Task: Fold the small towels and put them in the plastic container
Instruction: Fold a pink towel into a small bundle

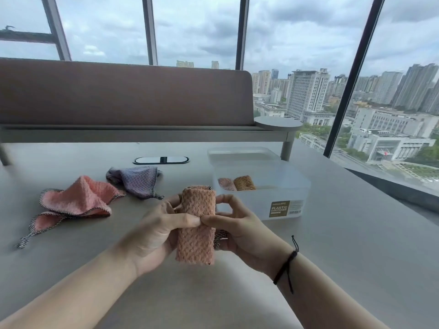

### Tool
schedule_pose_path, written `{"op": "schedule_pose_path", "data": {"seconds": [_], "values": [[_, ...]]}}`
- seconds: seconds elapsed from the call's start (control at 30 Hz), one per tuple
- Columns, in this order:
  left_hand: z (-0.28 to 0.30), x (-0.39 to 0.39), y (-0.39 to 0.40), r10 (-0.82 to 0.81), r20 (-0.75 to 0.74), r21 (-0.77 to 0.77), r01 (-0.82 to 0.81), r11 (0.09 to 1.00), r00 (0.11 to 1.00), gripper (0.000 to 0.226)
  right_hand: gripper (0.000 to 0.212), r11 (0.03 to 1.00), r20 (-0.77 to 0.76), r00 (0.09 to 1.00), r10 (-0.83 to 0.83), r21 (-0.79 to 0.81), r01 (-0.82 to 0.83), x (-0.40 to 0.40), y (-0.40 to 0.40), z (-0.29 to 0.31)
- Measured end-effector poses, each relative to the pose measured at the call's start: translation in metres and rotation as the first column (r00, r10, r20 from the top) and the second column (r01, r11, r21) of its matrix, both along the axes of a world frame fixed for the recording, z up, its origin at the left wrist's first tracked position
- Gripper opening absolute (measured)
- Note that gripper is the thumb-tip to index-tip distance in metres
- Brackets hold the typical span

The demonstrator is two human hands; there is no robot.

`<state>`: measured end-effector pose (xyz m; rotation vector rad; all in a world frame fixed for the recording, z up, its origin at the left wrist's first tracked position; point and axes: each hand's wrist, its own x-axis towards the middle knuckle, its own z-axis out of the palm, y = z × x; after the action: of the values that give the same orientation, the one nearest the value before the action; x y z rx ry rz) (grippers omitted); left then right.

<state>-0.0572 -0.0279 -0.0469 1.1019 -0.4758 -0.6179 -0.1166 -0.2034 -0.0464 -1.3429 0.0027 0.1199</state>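
A salmon-coloured small towel (197,224), folded into a narrow strip, is held upright above the table between both hands. My left hand (154,236) grips its left side, thumb across the front. My right hand (240,231) grips the right side, thumb meeting the left thumb at the strip's middle. The translucent plastic container (285,198) stands just behind to the right, with a pink rolled towel (226,184) and an orange rolled towel (244,183) inside. A pink towel (78,200) and a purple towel (137,179) lie unfolded on the table at the left.
The container's clear lid (242,154) lies behind it. An oval cable port (161,160) is set into the grey table (344,233). A brown partition with a shelf (118,96) runs along the table's far side, and windows rise beyond it.
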Motion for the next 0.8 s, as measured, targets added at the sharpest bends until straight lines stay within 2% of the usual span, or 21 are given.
{"op": "schedule_pose_path", "data": {"seconds": [0.1, 0.23, 0.33, 0.4, 0.5, 0.6, 0.7, 0.8], "values": [[0.005, -0.005, -0.023, -0.022, 0.024, 0.041, 0.021, 0.999, 0.999, 0.057, 0.055, 0.999, 0.015, 0.999, -0.036, -0.005, 0.036, -0.014, -0.025, 0.005], [0.016, -0.014, -0.055, 0.064, 0.068, 0.111, -0.071, 0.991, 0.996, 0.053, 0.048, 0.992, 0.093, 0.99, -0.107, -0.051, 0.112, -0.025, -0.058, 0.017], [0.025, -0.011, -0.076, 0.153, 0.188, 0.124, -0.178, 0.976, 0.97, 0.059, 0.04, 0.967, 0.182, 0.971, -0.155, -0.175, 0.186, -0.023, -0.074, 0.039], [0.032, -0.007, -0.086, 0.189, 0.237, 0.089, -0.215, 0.973, 0.953, 0.058, 0.041, 0.919, 0.239, 0.949, -0.206, -0.286, 0.272, -0.011, -0.09, 0.055], [0.033, 0.004, -0.089, 0.287, 0.354, 0.101, -0.341, 0.935, 0.89, 0.043, 0.048, 0.789, 0.267, 0.916, -0.3, -0.47, 0.395, 0.022, -0.117, 0.077], [0.02, 0.017, -0.085, 0.326, 0.583, 0.17, -0.503, 0.847, 0.745, 0.029, 0.053, 0.596, 0.264, 0.885, -0.383, -0.661, 0.456, 0.053, -0.141, 0.089], [0.002, 0.023, -0.078, 0.234, 0.746, 0.236, -0.576, 0.783, 0.624, 0.019, 0.05, 0.452, 0.188, 0.907, -0.378, -0.817, 0.358, 0.072, -0.151, 0.087], [-0.006, 0.025, -0.077, 0.18, 0.826, 0.242, -0.625, 0.742, 0.534, 0.013, 0.039, 0.275, 0.081, 0.952, -0.297, -0.947, 0.166, 0.092, -0.15, 0.076]]}}
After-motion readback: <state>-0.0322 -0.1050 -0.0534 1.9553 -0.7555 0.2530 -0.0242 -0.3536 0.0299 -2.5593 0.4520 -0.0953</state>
